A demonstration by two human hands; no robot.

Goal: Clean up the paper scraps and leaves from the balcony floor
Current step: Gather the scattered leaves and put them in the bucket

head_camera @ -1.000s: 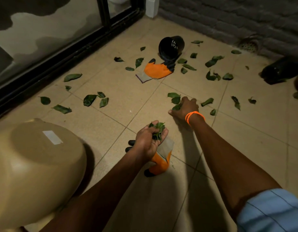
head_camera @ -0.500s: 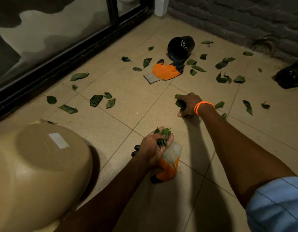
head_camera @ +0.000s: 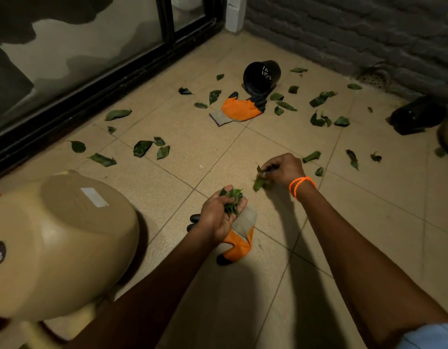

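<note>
Left hand (head_camera: 221,214) cupped palm-up w/ fingers curled round a wad of leaves (head_camera: 231,201) — a holding bin, prob. so the right can gather. Right hand (head_camera: 283,168) pinches a few limp, crumpled leaves (head_camera: 260,181) just off the matte beige tile floor (head_camera: 306,222). Many flat, glossy scattered leaves (head_camera: 142,148) remain — no paper scraps visible.

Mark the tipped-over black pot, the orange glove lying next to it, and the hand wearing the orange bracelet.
black pot (head_camera: 262,76): head view, on its dark open mouth.
orange glove (head_camera: 240,110): head view, on the orange palm area.
right hand (head_camera: 283,168): head view, on the back of the hand.
</note>
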